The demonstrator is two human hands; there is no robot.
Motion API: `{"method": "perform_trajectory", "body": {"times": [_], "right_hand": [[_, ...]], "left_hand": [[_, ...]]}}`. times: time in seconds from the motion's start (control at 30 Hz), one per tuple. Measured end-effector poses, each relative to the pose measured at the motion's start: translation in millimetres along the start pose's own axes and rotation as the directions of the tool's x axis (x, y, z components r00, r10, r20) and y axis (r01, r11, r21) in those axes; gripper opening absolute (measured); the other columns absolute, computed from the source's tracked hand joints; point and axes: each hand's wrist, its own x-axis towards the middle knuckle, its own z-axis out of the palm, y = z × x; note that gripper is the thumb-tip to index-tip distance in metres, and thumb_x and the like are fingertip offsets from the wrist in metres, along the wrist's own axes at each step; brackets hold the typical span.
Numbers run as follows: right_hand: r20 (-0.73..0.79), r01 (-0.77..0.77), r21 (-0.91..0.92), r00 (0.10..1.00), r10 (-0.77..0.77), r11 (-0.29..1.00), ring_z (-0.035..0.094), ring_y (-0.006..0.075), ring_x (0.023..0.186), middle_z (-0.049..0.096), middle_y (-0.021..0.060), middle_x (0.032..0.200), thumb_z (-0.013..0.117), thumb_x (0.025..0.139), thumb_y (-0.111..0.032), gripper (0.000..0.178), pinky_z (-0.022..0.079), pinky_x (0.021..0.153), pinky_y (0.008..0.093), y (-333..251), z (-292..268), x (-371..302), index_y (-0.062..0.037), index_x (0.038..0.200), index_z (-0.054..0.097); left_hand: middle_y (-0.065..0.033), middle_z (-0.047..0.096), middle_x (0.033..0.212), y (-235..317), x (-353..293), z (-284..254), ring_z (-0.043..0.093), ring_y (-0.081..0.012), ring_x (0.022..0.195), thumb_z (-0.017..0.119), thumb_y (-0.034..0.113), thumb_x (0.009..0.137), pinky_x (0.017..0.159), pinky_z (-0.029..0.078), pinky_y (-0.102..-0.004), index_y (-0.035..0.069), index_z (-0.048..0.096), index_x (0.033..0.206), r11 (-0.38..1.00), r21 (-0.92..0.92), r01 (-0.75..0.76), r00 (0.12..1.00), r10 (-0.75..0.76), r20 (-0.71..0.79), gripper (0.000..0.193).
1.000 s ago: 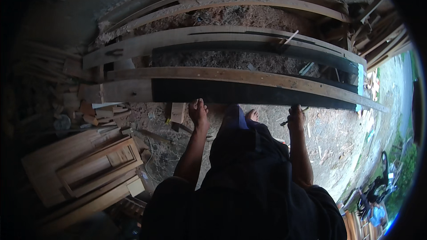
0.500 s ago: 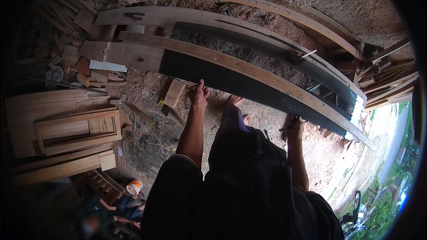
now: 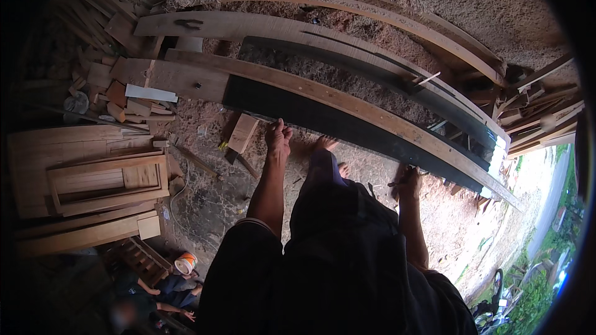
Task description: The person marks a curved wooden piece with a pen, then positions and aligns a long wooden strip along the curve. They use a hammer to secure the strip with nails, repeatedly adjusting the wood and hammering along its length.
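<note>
A long black board [image 3: 310, 110] stretches from left to right in front of me, with a narrow wooden strip [image 3: 323, 95] along its far side. At the board's near edge, left of my feet, is my left hand [image 3: 279, 138], its fingers curled closed and the thumb up against the edge. Farther right, my right hand [image 3: 408, 182] is closed at the same near edge. Something small and dark sticks out from its left side, too shadowed to name. A pale plank [image 3: 192, 79] continues beyond the board's left end.
Pliers [image 3: 188, 24] lie on a farther plank. A wooden block [image 3: 243, 133] sits left of my feet. Offcuts [image 3: 115, 96] are heaped at the left, near a wooden frame [image 3: 108, 183]. At lower left, another person [image 3: 167, 291] is beside a white-and-orange bucket [image 3: 185, 263].
The black board and wooden strip appear slightly nearer to me. My left hand has drawn back a little at the edge. My right hand has barely moved.
</note>
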Motion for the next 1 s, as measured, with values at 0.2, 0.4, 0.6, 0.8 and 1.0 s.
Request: {"method": "perform_trajectory", "body": {"times": [0.2,0.4,0.6,0.8,1.0], "right_hand": [[0.078,0.014,-0.013,0.997,-0.013,1.000,0.049,0.0093,0.060,0.060,-0.0016,0.081,0.055,0.104,-0.034,0.022,0.032,0.043,0.0219,5.2,-7.5,8.4,-0.0141,0.099,0.063],[0.011,0.038,-0.040,0.999,-0.038,0.998,0.059,0.0198,0.081,0.061,0.0039,0.103,0.059,0.101,-0.036,0.026,0.041,0.060,0.0356,6.3,-4.3,-10.6,-0.0151,0.115,0.052],[-0.033,0.005,0.076,0.999,-0.003,0.997,0.051,0.0152,0.073,0.062,0.0047,0.101,0.061,0.101,-0.034,0.025,0.038,0.053,0.0275,-6.5,19.8,-44.5,-0.0146,0.114,0.054],[-0.016,0.050,0.122,0.999,-0.048,0.991,0.050,0.0123,0.067,0.061,0.0020,0.095,0.063,0.100,-0.032,0.020,0.037,0.050,0.0269,-14.0,15.1,-55.9,-0.0163,0.110,0.055],[-0.076,0.122,0.222,0.991,-0.107,0.967,0.051,0.0123,0.067,0.060,0.0006,0.089,0.067,0.097,-0.030,0.021,0.038,0.051,0.0278,-20.6,9.8,-43.9,-0.0146,0.104,0.055]], "left_hand": [[-0.0004,0.056,0.082,-1.3,-0.1,-5.7,0.059,-0.0145,0.068,0.074,0.029,0.093,0.065,0.054,-0.0326,0.014,0.057,0.102,0.998,-0.030,0.050,0.998,-0.049,0.042,0.025],[-0.0011,0.061,0.087,5.1,6.4,-7.1,0.060,-0.0175,0.078,0.077,0.038,0.089,0.077,0.052,-0.0322,0.013,0.062,0.110,0.985,-0.084,0.149,0.984,-0.139,0.109,0.036],[-0.0065,0.060,0.098,13.2,2.7,-5.2,0.057,-0.0187,0.085,0.076,0.033,0.091,0.081,0.053,-0.0323,0.008,0.059,0.115,0.997,-0.025,0.079,0.984,-0.074,0.159,0.038],[-0.0072,0.062,0.098,19.7,3.6,-8.9,0.058,-0.0187,0.085,0.077,0.034,0.090,0.079,0.053,-0.0326,0.006,0.058,0.114,0.998,0.038,0.056,0.981,-0.062,0.184,0.042],[-0.0070,0.060,0.101,19.4,22.9,-16.3,0.057,-0.0184,0.085,0.080,0.036,0.087,0.078,0.053,-0.0285,0.003,0.056,0.120,0.993,0.078,0.086,0.977,-0.099,0.189,0.052]]}}
